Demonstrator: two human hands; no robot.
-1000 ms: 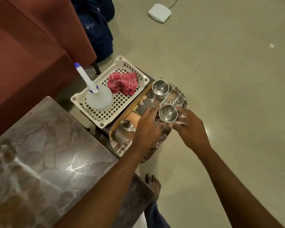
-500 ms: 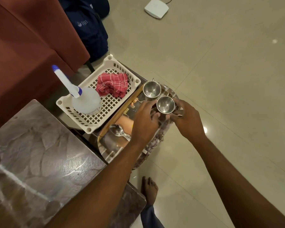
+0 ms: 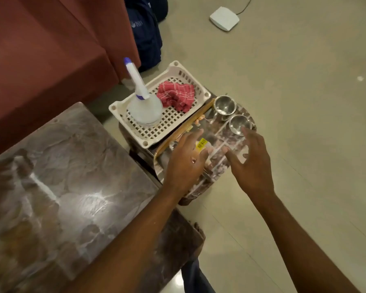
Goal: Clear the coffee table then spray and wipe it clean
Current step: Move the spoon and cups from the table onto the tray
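Note:
The coffee table with a shiny stone-patterned top fills the lower left. Beside it, on a low stand, lies a reflective oval tray carrying two small steel cups: one at the far end, the other just nearer. My left hand hovers over the tray with fingers spread, holding nothing. My right hand is open too, fingertips just short of the nearer cup. A white plastic basket holds a clear spray bottle and a red checked cloth.
A dark red sofa runs along the upper left. A navy bag leans by it on the floor. A white flat device with a cable lies on the tiled floor further off. My bare foot shows under the table edge.
Both hands have let go of the nearer steel cup and pulled back toward me with fingers spread. The cup now stands on the tray beside the other one.

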